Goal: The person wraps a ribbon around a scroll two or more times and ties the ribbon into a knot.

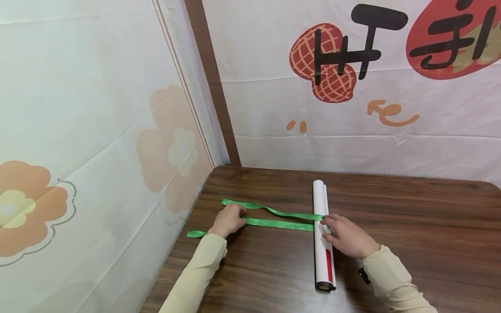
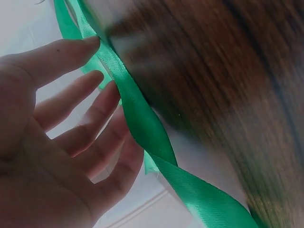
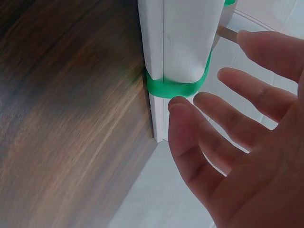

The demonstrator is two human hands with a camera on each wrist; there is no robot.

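A long white roll (image 1: 322, 243) with a black end and a red strip lies on the wooden table. Green ribbon (image 1: 279, 224) passes round it, and two lengths stretch to the left. In the right wrist view the ribbon (image 3: 173, 89) forms a band about the roll (image 3: 187, 38). My left hand (image 1: 229, 221) is at the ribbon's left part. Its fingers are relaxed and the tips touch the ribbon (image 2: 140, 111) without closing round it in the left wrist view. Beside the roll, my right hand (image 1: 349, 235) has its fingers spread, fingertips close to the band.
The brown wooden table (image 1: 411, 217) reaches a printed cloth wall (image 1: 266, 152) at the back and another cloth wall (image 1: 98, 108) on the left. One ribbon end (image 1: 195, 234) lies near the table's left edge. A dark band sits at the right cuff.
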